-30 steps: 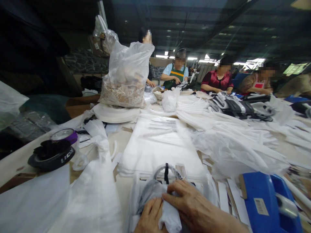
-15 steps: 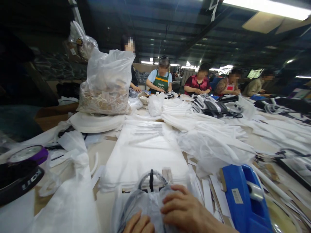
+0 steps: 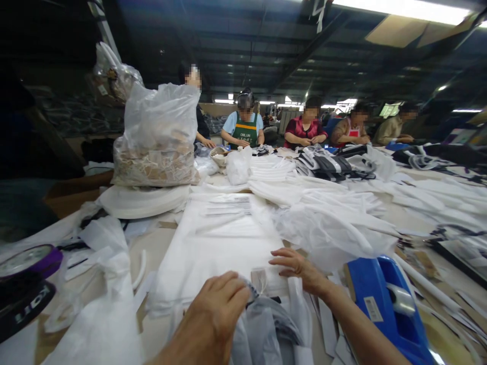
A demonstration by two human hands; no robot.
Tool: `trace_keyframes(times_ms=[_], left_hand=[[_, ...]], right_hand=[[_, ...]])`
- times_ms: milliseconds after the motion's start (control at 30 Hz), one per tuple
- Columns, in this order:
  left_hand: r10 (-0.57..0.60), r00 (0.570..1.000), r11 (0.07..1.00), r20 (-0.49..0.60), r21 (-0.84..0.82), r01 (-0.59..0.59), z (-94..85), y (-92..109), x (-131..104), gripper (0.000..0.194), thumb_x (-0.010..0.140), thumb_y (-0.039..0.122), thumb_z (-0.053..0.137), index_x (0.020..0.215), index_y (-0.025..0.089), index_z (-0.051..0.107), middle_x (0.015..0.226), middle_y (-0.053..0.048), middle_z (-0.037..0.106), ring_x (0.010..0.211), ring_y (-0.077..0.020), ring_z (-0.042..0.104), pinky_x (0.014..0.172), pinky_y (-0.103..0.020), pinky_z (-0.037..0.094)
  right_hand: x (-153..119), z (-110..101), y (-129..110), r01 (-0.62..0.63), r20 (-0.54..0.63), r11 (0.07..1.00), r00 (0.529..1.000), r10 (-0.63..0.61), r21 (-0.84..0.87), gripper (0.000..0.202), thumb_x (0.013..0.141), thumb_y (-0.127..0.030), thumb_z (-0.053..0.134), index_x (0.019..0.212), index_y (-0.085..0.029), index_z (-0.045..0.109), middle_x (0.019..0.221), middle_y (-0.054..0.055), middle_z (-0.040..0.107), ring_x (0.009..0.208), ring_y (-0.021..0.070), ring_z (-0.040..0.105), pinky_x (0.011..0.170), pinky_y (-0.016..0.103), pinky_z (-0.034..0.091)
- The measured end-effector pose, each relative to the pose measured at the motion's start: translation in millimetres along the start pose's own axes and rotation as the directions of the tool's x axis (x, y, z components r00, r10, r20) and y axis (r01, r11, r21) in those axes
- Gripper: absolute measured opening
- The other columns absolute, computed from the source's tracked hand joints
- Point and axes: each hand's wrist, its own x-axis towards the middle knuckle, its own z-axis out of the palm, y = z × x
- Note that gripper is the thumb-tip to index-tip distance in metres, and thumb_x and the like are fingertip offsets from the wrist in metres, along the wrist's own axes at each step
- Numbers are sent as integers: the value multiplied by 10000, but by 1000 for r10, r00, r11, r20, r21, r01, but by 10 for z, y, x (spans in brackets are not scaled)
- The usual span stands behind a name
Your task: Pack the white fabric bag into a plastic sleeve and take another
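Reading "OMLUN": co-worker's green apron.

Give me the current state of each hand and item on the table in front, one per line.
left hand: curled down on the grey garment, gripping its top.
right hand: flat, fingers spread, resting on the bag stack.
grey garment: bunched inside thin plastic.
bag stack: lying flat, printed end away.
blue tape dispenser: upright, roll loaded, untouched.
big clear sack: standing, partly filled.
black tape rolls: lying flat at left edge.
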Motion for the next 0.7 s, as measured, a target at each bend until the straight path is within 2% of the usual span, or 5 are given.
trace_keyframes(times_ms=[133,267,400,567,700], left_hand=[[-42,933,999,357,45,27,244,-111,420,433,602,-32,430,967,161,560,1001,-82,627,1014,-243,558,949,-490,396],[-64,890,994,451,108,17,484,-164,512,314,622,-53,416,799,161,563,811,-65,606,802,-225,583,780,-427,473],[-67,925,996,373,82,39,520,-177,419,287,691,-64,372,758,169,526,781,-46,551,737,-191,520,668,-312,444],[-37,995,993,93,-109,47,505,-167,263,308,731,-66,286,736,181,471,731,-16,462,706,-167,429,632,-271,357],[-6,999,985,32,-172,12,419,-109,203,295,751,-49,272,772,188,446,761,-15,444,736,-166,414,646,-278,347]], right_hand=[[-2,104,-99,51,114,998,992,-48,-24,415,685,-332,712,1094,-317,640,1329,98,495,1286,320,331,1040,535,218],[63,223,-103,56,123,998,991,-56,0,338,735,-334,677,1071,-355,641,1378,84,439,1335,317,224,1051,578,80],[86,337,-14,74,58,992,995,-80,100,169,742,-318,675,907,-329,710,1303,52,522,1321,280,261,1066,543,46],[-43,324,-117,31,4,941,999,-34,337,181,758,-361,623,857,-256,732,1008,77,660,1024,224,532,945,407,375],[-183,255,-362,-149,83,813,989,123,563,276,738,-413,591,789,-186,740,735,51,696,722,200,617,735,322,492]])
